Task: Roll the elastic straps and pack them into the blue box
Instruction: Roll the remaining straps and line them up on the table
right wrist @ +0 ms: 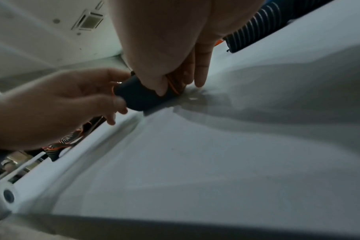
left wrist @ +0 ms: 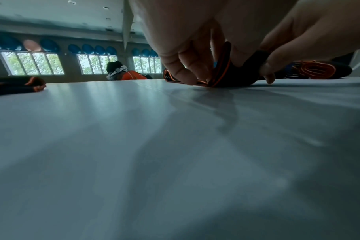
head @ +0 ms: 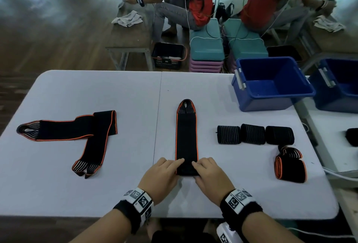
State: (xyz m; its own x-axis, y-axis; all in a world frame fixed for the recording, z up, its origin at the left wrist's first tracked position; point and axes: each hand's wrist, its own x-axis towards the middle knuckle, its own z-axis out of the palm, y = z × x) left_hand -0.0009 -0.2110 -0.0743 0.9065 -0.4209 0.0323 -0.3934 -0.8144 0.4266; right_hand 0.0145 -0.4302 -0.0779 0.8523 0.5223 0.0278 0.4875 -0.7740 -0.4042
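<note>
Black strap (head: 187, 136) w/ orange edging is laid flat mid-table (head: 96, 91) in head view; near end is pinched by left hand (head: 161, 177) and right hand (head: 212, 176), fingers curled on the starting roll. Blue box (head: 271, 82) at far right looks empty; four rolls (head: 253, 134) are left beside it, unpacked. Left wrist view: fingertips (left wrist: 187, 78) are clamped on a small roll. Right wrist view: same grip seen. Risk: uneven pressure btwn hands, so roll could go skewed or spring loose.
</note>
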